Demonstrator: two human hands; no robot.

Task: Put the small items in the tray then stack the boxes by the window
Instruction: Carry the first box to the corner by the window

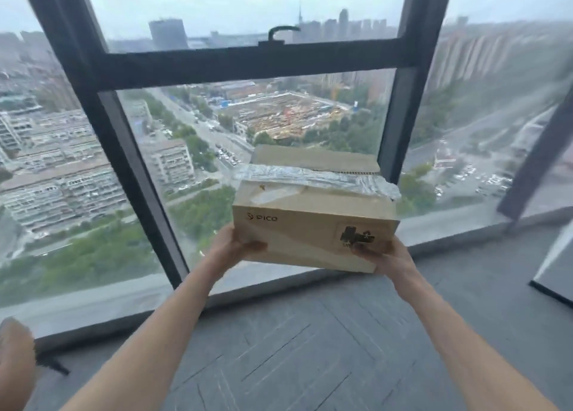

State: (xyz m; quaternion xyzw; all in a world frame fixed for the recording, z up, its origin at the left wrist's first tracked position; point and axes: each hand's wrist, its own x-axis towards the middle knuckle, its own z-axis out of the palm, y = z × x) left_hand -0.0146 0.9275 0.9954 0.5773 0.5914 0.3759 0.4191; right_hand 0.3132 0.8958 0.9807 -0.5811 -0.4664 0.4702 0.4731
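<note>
Left hand, right hand each grasping bottom corner of cardboard box, raised above floor near window.

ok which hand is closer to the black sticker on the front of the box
Right. The right hand grips the cardboard box at its lower right corner, thumb just under the black sticker. The left hand holds the opposite lower left corner.

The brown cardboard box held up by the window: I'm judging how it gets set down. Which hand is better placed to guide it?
Neither clearly: the left hand and right hand each grip a lower corner of the brown cardboard box. The right looks slightly nearer the window ledge, so perhaps right.
</note>
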